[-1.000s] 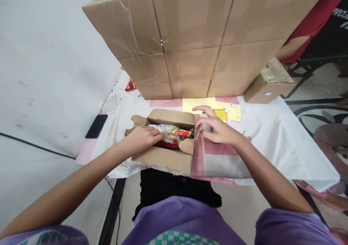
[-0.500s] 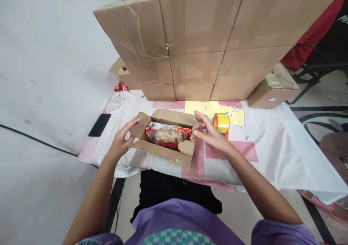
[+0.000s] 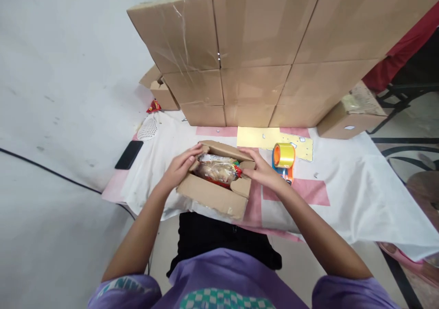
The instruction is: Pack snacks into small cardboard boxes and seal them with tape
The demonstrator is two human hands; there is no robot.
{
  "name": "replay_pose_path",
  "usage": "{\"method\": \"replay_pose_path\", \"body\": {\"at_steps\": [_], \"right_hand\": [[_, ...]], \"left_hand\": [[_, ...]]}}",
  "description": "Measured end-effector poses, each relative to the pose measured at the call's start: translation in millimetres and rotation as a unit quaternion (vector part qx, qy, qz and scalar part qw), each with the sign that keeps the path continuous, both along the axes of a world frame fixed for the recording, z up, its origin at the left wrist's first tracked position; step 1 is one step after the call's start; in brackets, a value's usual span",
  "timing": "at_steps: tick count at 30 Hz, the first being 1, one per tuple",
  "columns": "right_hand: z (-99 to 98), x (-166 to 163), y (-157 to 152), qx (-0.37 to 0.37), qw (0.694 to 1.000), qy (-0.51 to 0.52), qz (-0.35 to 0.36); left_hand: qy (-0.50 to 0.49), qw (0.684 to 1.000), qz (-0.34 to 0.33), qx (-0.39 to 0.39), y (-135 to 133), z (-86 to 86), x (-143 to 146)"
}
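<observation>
It looks like a home packing corner: stacked cartons (image 3: 254, 44) and a tape dispenser (image 3: 286, 156) share a cloth-covered counter (image 3: 350, 181) beside a scuffed white wall (image 3: 65, 76).

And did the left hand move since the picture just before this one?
Yes. Judged against the phone, the left hand has moved right, farther from it, to the box's left end.

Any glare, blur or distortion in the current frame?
Head view: the stacked boxes fan outward toward the top, probably wide-angle stretch; head view: pale highlights on the clear tape across them and on the crinkled packet in the open carton; head view: a brown patch at right looks too soft to identify.
</observation>
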State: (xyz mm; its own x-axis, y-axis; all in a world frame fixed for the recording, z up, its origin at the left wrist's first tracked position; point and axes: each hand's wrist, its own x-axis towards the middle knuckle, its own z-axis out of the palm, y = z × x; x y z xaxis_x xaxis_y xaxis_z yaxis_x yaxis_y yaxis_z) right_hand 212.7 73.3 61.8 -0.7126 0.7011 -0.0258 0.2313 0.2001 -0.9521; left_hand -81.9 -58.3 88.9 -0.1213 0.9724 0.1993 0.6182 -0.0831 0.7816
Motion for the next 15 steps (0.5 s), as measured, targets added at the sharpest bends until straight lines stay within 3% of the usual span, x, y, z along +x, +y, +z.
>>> {"method": "replay_pose_path", "body": {"at_steps": [3,6,8,12,15], "right_hand": [[-5.0,-1.9,-2.0,-0.022,1.0,0.02,-0.006],[-10.6,0.7,-3.0,-0.038,0.998,0.034,-0.028],[-15.0,2.0,-3.5,-0.047,0.996,0.053,-0.054],[-22.5,-1.1,-4.4,-0.034,0.986,0.126,-0.099],[-24.5,-5.7,-5.0,0.008,0.972,0.174,-0.156]], "left_hand": [[-0.081,0.996,-0.035,0.006,-6.0,-23.1,-5.8],[-0.139,0.989,0.024,0.038,-22.9,-36.8,-22.6],[-0.095,0.994,0.012,0.046,-35.9,-40.3,-32.7],[0.002,0.995,-0.097,0.021,-52.4,-37.0,-33.7],[-0.009,0.995,-0.095,0.035,-52.2,-34.4,-14.8]]}}
